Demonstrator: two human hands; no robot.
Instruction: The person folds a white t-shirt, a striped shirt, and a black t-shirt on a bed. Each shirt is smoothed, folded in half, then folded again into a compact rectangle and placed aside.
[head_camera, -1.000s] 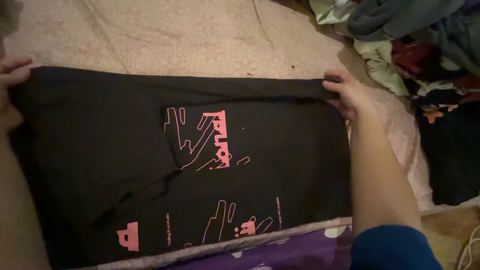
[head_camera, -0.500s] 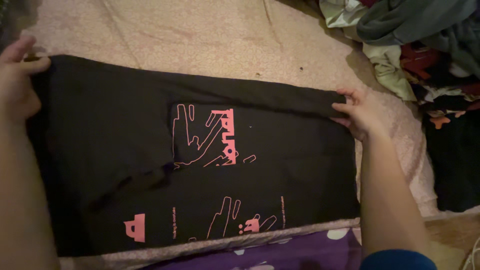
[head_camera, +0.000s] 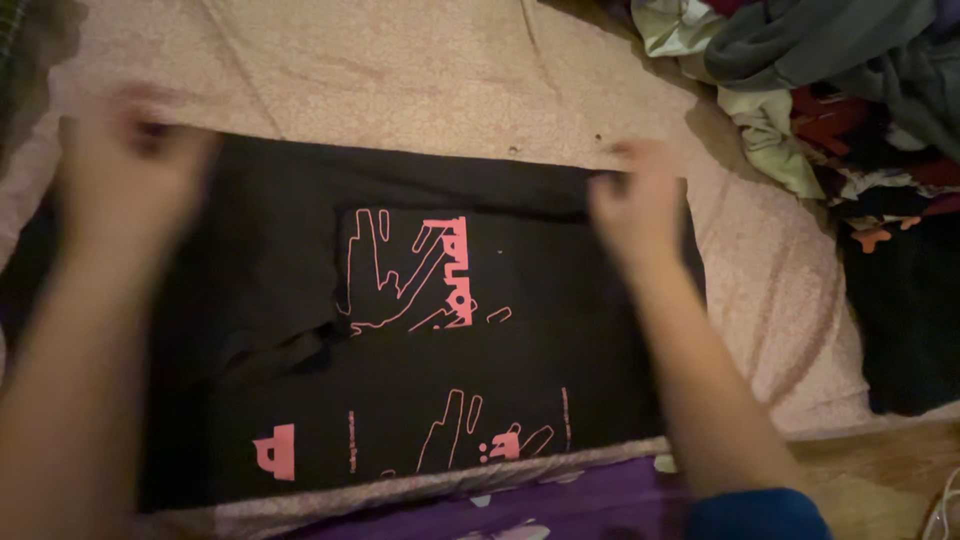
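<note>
My left hand (head_camera: 130, 185) was badly blurred; fingers could not be told apart, so I cannot tell whether it pinched the cloth or only lay on it. It sat over the far left corner of the black garment (head_camera: 300, 250), which hid under it there. The left edge of the garment ran into shadow beneath my forearm and was hard to make out.

Between my hands the garment lay flat on the pinkish blanket (head_camera: 400, 70), with pink printed shapes (head_camera: 420, 270) nearer me than the far edge and a second row of pink marks lower down, close to my body. A fold line showed left of the print.

My right hand (head_camera: 635, 200) was blurred too, resting on the far right edge of the garment, fingers curled at the hem; grip not clear enough to call. Its blue sleeve (head_camera: 755, 515) was cut off by the frame.

Beyond my right hand lay a heap of clothes (head_camera: 830, 90), well apart, partly out of view.
</note>
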